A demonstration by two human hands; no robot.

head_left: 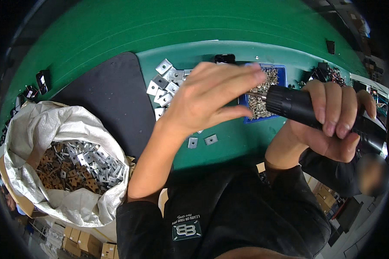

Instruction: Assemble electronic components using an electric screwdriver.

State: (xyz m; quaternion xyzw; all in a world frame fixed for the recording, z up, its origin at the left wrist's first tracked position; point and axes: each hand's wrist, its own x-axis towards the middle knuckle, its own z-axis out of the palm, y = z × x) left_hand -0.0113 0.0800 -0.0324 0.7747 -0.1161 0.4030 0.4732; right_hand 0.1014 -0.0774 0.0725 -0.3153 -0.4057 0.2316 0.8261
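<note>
My right hand (333, 112) is wrapped around a black electric screwdriver (291, 103), held nearly level with its thin metal bit (257, 94) pointing left. My left hand (216, 95) is at the bit's end, fingers stretched out and thumb spread apart; the bit's tip is hidden by it. Below both lies a blue tray (282, 75) full of small screws (259, 108). Left of my left hand, square metal plates (163, 82) with centre holes are heaped on the green table. Two loose plates (211, 139) lie nearer to me.
A white woven sack (26, 159) at the left holds many metal plates, some silver and some rusty brown. A black mat (112, 95) covers the table's left part. Dark small parts (324, 73) lie at the far right. Another person (333, 172) is at the right.
</note>
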